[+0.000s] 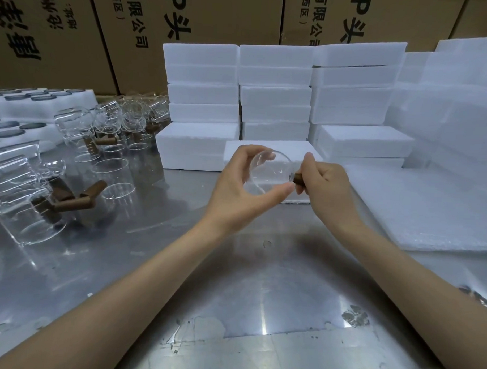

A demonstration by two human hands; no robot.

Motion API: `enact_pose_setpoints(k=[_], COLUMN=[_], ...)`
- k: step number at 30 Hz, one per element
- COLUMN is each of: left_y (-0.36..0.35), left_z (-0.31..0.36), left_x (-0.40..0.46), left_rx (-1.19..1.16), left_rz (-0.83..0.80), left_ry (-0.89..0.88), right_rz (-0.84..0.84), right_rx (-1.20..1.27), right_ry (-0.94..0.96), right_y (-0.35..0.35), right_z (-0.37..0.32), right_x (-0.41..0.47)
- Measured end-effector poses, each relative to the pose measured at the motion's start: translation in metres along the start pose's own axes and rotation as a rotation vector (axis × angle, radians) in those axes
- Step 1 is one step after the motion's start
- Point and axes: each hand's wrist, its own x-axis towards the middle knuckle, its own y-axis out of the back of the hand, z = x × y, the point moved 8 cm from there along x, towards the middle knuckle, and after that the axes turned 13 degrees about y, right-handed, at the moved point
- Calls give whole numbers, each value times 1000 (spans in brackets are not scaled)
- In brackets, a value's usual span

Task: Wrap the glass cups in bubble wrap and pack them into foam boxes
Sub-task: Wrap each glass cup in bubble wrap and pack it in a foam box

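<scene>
A clear glass cup with a brown wooden handle is held up over the middle of the steel table. My left hand curls round its round body, thumb underneath and fingers over the top. My right hand grips the brown handle on the cup's right side. Right behind the cup lies a low white foam box. A stack of bubble wrap sheets lies flat to the right of my right hand.
Several more glass cups with brown handles crowd the left of the steel table. White foam boxes are stacked at the back and right. Foam trays holding dark lids sit far left. Cardboard cartons form the back wall.
</scene>
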Motion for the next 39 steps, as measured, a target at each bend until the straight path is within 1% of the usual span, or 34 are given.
enact_pose_setpoints(k=[4,6,8,11,13,16,17,19,21,22,24,25,26,29,30,31,33,36,37,39], left_y=[-1,0,2,3,3,0,-1,-6,-9,-9,-7,-5,-3,2,5,6,5,0,0,0], left_z=[-9,-13,-14,-17,-19,-17,-14,-11,-11,-11,-13,-14,-16,-23,-23,-24,-22,-15,-12,2], left_x=[1,1,1,4,6,10,10,7,4,4,6,7,9,11,12,12,12,6,4,0], left_rx=[-55,-68,-106,-147,-187,-225,-177,12,192,238,236,204,174,86,48,21,1,33,80,194], left_rz=[102,137,161,168,130,-18,-79,-176,-203,-194,-154,-130,-107,-47,-27,-16,-7,-1,18,54], left_ry=[92,143,157,186,213,204,166,85,27,8,11,35,68,186,219,250,280,277,251,93], right_rz=[-34,-66,-79,-68,-59,-39,-34,-62,-116,-132,-138,-134,-137,-169,-191,-217,-254,-246,-242,-245], right_rx=[-68,-96,-105,-112,-124,-97,-70,-3,102,161,226,207,135,-214,-280,-308,-328,-284,-229,-87], right_ry=[113,139,142,151,131,7,-57,-203,-347,-400,-444,-417,-346,21,98,133,124,45,-1,-119], right_y=[-5,-9,-11,-12,-9,-4,-2,-3,-7,-8,-9,-8,-5,2,1,-2,-6,-5,-6,-12], right_z=[-9,-10,-9,-10,-10,-1,3,11,18,20,20,17,13,-10,-17,-20,-20,-11,-7,4], right_x=[-4,-5,-5,-5,-4,0,1,0,-4,-6,-6,-4,0,7,6,5,3,2,2,0])
